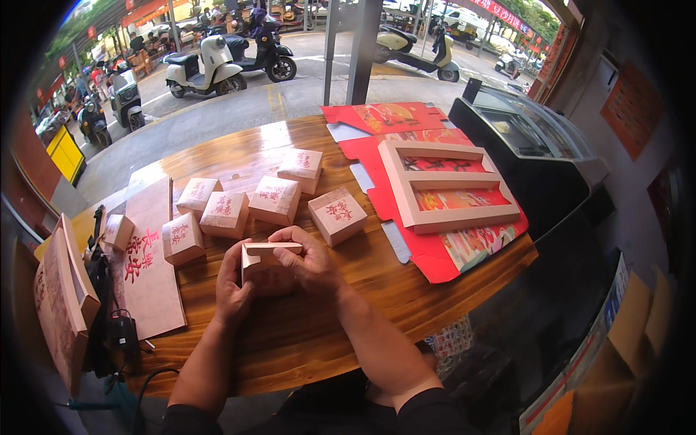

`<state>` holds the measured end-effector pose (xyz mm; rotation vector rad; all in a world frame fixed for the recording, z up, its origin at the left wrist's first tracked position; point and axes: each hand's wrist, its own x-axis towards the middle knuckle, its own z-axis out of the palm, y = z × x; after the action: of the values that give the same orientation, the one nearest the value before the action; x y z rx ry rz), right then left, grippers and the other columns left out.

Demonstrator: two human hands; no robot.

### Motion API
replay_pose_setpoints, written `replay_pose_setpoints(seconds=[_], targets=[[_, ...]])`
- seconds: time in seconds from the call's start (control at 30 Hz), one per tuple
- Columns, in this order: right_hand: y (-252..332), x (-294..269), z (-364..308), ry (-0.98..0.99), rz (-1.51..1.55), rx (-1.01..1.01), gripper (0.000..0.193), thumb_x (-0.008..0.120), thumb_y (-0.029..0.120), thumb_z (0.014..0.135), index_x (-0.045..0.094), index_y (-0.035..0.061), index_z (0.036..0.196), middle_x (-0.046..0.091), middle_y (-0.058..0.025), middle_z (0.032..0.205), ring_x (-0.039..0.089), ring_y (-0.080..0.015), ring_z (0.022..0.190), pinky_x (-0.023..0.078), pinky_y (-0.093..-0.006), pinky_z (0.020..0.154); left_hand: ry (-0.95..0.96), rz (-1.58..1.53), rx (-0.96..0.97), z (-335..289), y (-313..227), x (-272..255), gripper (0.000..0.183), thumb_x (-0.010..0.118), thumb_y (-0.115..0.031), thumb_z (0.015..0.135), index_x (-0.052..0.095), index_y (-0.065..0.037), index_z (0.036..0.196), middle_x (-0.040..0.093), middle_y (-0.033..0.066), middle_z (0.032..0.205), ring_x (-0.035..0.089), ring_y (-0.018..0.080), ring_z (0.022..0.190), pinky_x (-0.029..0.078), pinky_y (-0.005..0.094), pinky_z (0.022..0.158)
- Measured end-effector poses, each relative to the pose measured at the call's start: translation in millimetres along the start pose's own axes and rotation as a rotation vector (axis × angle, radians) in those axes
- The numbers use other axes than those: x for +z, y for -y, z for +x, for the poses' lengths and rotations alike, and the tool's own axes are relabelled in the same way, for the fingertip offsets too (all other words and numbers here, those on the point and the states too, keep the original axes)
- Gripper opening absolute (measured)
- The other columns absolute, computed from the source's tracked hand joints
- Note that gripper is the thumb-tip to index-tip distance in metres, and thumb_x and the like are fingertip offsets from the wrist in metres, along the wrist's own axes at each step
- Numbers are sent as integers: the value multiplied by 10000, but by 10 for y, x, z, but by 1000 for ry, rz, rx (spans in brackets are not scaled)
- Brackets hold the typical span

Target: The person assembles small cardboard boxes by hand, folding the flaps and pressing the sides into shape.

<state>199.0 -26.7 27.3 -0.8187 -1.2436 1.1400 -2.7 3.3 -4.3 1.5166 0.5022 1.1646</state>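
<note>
Both my hands hold one small pink cardboard box [267, 277] over the near middle of the wooden table. My left hand [235, 284] grips its left side, fingers wrapped behind. My right hand [312, 262] pinches the top right edge, its thumb lying along a folded flap. Part of the box is hidden by my fingers. Beyond my hands stand several closed pink boxes with red lettering, among them one box [338, 216] to the right, one box [275, 200] straight ahead and one box [183, 239] to the left.
A pink frame-like tray [428, 220] with two openings lies on a flat red printed carton [435, 272] at the right. A pink printed sheet [156, 304] and a large shallow pink box [83, 286] are at the left, near black cables [123, 330]. A display case [533, 130] stands behind the table's right end.
</note>
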Motion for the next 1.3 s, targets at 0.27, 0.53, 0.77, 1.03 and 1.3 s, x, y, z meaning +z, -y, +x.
replay_pose_setpoints(seconds=[0.27,0.53,0.77,1.03,1.3], targets=[[-74,-21,15,-128,264,70,377,584,405,1015,617,33,1069,635,2,951,568,-59,886,482,-214,781,60,41,3,12,-136,110,737,692,-274,878,350,-1,1472,526,120,1364,491,217,1292,363,367,1109],[-191,-46,75,-91,212,92,475,648,399,977,537,16,1234,634,-33,1032,587,-87,954,497,-231,809,-90,26,36,1,8,14,637,597,-334,987,350,4,1467,499,109,1381,485,198,1271,371,342,1096],[-221,25,41,254,-1,116,788,802,130,855,333,35,1481,588,-93,1255,566,-169,1166,481,-318,989,-327,-62,21,56,-20,12,571,447,-440,1058,414,3,1416,520,116,1348,506,202,1236,410,353,1061],[-198,56,27,224,67,152,743,764,71,870,346,48,1483,594,-97,1274,563,-171,1179,476,-315,996,-309,-101,28,37,-2,-10,582,491,-417,1045,357,-32,1459,543,112,1342,568,221,1199,480,367,1011],[-60,70,26,161,-126,392,601,683,200,965,379,46,1461,680,-72,1029,647,-123,901,531,-267,773,-354,-167,84,19,13,-13,560,560,-373,1023,363,-87,1462,532,102,1359,552,225,1230,471,391,1028]])
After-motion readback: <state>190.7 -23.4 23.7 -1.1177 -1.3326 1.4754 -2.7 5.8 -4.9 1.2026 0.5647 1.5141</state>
